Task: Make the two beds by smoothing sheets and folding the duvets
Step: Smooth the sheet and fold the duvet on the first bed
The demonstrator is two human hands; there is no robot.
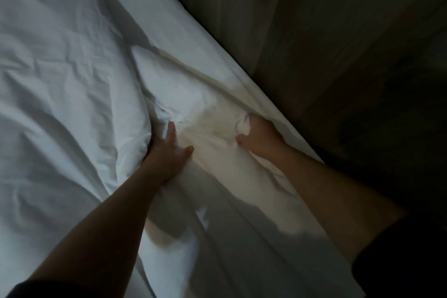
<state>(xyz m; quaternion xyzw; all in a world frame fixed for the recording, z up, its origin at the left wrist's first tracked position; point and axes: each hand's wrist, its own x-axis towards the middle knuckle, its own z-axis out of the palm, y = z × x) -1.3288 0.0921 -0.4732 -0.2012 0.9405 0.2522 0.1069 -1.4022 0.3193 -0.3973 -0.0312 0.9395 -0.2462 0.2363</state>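
A dim bedroom: a bed point(183, 38) with white sheet, rumpled duvet point(60, 84), beside a wood-panelled wall point(314, 31).

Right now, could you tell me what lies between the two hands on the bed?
Only white sheet, pulled into creases, spans from the left hand to the right hand, which grips a bunch of it. Nothing else lies there in the head view.

Rumpled white duvet point(60, 84) heaped at nine o'clock; creased white sheet point(225, 184) runs from twelve to five o'clock, bunched at centre.
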